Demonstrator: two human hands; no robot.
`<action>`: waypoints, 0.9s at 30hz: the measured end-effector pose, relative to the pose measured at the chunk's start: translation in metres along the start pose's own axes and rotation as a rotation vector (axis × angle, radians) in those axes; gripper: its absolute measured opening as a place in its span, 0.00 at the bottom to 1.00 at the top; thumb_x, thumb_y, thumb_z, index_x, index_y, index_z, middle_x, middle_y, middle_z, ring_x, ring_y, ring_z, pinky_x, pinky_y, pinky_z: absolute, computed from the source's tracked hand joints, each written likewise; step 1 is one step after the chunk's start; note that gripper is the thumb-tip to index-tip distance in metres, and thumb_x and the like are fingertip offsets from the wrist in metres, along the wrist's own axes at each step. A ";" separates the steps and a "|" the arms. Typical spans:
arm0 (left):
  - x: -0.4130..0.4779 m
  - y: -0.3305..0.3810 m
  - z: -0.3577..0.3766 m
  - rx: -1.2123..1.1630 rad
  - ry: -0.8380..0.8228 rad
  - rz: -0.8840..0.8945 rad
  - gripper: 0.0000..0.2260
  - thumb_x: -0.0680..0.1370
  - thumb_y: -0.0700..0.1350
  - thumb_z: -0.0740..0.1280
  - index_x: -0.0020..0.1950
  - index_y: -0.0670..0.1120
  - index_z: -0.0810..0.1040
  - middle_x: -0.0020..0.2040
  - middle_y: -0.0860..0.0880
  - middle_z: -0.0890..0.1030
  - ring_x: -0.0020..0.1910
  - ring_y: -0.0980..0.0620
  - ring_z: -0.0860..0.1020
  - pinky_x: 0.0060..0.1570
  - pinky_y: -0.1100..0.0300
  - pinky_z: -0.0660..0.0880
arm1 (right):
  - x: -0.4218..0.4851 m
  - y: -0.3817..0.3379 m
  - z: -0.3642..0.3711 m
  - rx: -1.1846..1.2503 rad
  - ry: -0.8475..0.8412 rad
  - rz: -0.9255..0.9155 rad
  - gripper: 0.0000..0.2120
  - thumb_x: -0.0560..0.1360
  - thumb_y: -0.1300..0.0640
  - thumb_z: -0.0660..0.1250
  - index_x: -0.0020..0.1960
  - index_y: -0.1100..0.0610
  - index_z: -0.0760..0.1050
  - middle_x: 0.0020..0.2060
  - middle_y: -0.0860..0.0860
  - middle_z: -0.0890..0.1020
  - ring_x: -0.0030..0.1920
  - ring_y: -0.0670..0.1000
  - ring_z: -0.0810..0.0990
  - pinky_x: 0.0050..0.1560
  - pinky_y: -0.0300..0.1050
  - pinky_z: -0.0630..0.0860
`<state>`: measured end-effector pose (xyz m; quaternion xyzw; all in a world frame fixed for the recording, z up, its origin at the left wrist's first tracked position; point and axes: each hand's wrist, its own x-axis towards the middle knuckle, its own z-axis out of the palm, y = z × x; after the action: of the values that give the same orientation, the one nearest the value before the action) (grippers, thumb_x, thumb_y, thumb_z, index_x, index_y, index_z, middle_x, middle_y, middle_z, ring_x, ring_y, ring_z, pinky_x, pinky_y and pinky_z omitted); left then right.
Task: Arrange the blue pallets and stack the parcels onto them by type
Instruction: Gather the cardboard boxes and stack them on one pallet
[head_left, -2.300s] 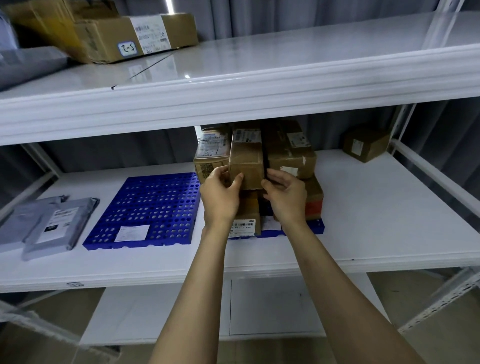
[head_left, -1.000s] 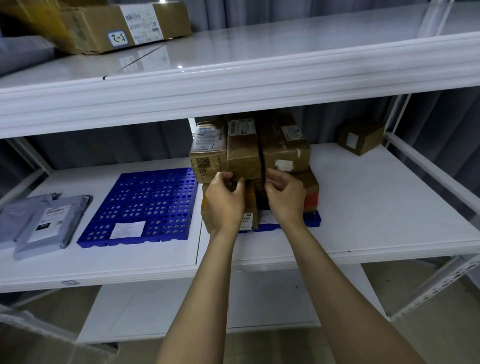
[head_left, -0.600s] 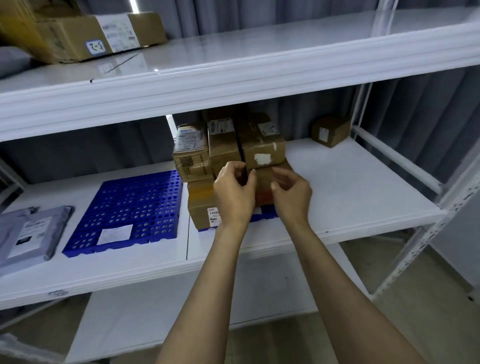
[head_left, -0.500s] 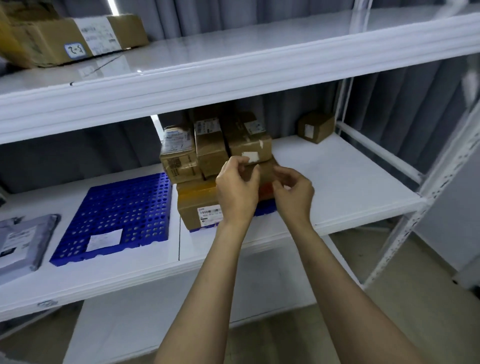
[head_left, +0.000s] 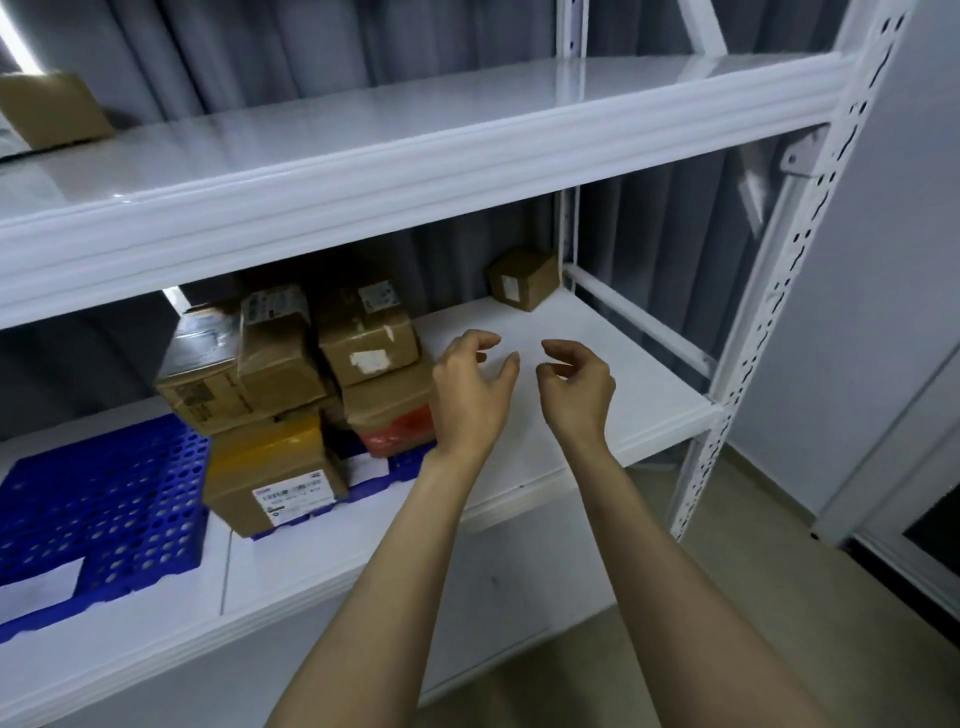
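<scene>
Left hand: the left hand (head_left: 470, 395) is held above the middle shelf (head_left: 597, 332), just to the right of the parcel stack (head_left: 280, 364). Its fingers are loosely curled and nothing is gripped.
Right hand: the right hand (head_left: 574, 389) is held beside the left one, a small gap being kept between them. Its fingers are also loosely curled and nothing is held in it.
Parcel stack: brown cardboard boxes are piled in two layers on the loaded pallet (head_left: 402, 465). Three boxes are set side by side on top. Below them are seen a box with yellow tape (head_left: 270, 478) at the front and a box with a red patch (head_left: 389, 415) to its right.
Loaded pallet: only a strip of its blue front edge is seen under the stack, and the rest is hidden by the boxes.
Bare pallet: a second blue pallet (head_left: 104, 499) is laid flat on the same shelf, just left of the stack, and a white label (head_left: 39, 584) is seen on its front part.
Lone box: a small cardboard box (head_left: 524, 278) is placed at the back right corner of the middle shelf, well apart from the stack.
Upper shelf: one cardboard box (head_left: 52, 109) is seen at the far left of the upper shelf (head_left: 415, 104).
Surroundings: the shelves are carried by a white perforated upright (head_left: 765, 312), and a grey curtain (head_left: 311, 47) is hung behind.
</scene>
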<state>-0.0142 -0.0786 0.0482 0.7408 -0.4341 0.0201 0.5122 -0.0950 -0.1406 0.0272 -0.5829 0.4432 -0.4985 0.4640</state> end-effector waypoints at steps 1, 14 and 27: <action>0.007 0.000 0.010 0.006 0.002 -0.011 0.13 0.76 0.46 0.70 0.59 0.46 0.78 0.57 0.49 0.80 0.53 0.54 0.77 0.46 0.67 0.71 | 0.015 0.003 -0.001 -0.012 0.000 0.011 0.13 0.75 0.66 0.67 0.58 0.57 0.78 0.54 0.51 0.82 0.52 0.50 0.80 0.56 0.43 0.77; 0.083 -0.017 0.114 0.063 0.044 -0.133 0.13 0.77 0.46 0.69 0.60 0.45 0.78 0.58 0.48 0.80 0.56 0.50 0.77 0.51 0.62 0.72 | 0.213 0.078 0.050 -0.336 -0.238 -0.019 0.34 0.68 0.54 0.77 0.68 0.61 0.68 0.64 0.57 0.74 0.64 0.58 0.73 0.60 0.45 0.71; 0.113 -0.071 0.158 0.147 0.179 -0.165 0.16 0.76 0.49 0.70 0.62 0.47 0.77 0.61 0.50 0.78 0.56 0.52 0.76 0.50 0.62 0.74 | 0.334 0.138 0.117 -0.701 -0.402 -0.122 0.60 0.63 0.44 0.78 0.78 0.51 0.39 0.78 0.56 0.46 0.76 0.62 0.51 0.72 0.55 0.59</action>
<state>0.0374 -0.2646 -0.0258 0.8047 -0.3214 0.0754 0.4933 0.0506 -0.4800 -0.0607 -0.8169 0.4511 -0.2200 0.2842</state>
